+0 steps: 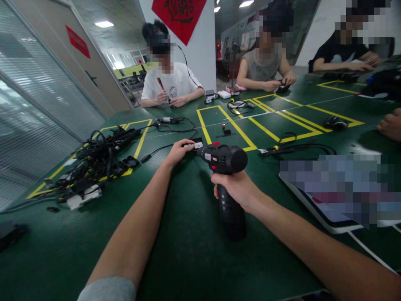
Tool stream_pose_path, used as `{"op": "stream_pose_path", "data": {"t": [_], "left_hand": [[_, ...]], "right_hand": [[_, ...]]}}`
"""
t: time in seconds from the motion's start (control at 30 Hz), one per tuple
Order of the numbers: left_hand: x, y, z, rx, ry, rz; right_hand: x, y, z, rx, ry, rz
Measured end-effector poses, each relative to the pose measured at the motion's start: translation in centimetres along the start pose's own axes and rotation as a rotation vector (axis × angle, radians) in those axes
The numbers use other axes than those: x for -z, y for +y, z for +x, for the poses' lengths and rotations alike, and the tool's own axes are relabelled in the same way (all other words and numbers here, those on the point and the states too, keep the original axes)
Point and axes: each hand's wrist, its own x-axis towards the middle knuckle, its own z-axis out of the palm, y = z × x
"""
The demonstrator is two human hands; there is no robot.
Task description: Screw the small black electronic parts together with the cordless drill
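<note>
My right hand (pixel 235 188) is closed firmly round the grip of a cordless drill (pixel 223 159), fingers wrapped tight, no opening showing. The drill is black with red marks, its body level, nose toward the left and handle pointing down. I cannot tell whether the base of the handle touches the bench (pixel 188 259).

My left hand (pixel 178 152) is in a narrow pinch on a small white-and-black piece (pixel 194 145), right at the drill's nose. The piece is too small to identify from here.

The bench is dark green, marked with yellow tape (pixel 234 125). To the left lies a heap of black cables (pixel 102 156) with white power adapters (pixel 83 196). Ahead, inside a taped rectangle, are a small red part (pixel 223 125) and a black piece (pixel 226 132). To the right are a loose black cable (pixel 297 148), a computer mouse (pixel 335 122) and a tablet (pixel 322 209), partly blurred.

Across the bench, a co-worker in a white T-shirt (pixel 171 81) holds a red-handled tool (pixel 160 83). Another, in a grey top (pixel 263 65), has both hands on a small dark object (pixel 282 88).
</note>
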Motion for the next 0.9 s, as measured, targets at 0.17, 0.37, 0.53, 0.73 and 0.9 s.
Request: {"op": "stream_pose_path", "data": {"t": [0.17,0.37,0.53,0.73,0.9], "left_hand": [[0.04,-0.04,0.0,-0.016,-0.005,-0.012],[0.06,-0.11,0.09,-0.01,-0.011,-0.013],[0.1,-0.21,0.13,-0.012,-0.006,-0.008],[0.03,-0.18,0.13,-0.012,-0.008,-0.017],[-0.04,-0.18,0.2,-0.015,-0.013,-0.035]], "right_hand": [[0.06,0.2,0.12,0.015,-0.017,-0.001],[0.08,0.09,0.1,0.018,-0.015,-0.017],[0.17,0.08,0.03,0.021,-0.023,-0.014],[0.03,0.02,0.0,0.013,-0.011,-0.004],[0.03,0.18,0.14,0.012,-0.006,0.001]]}}
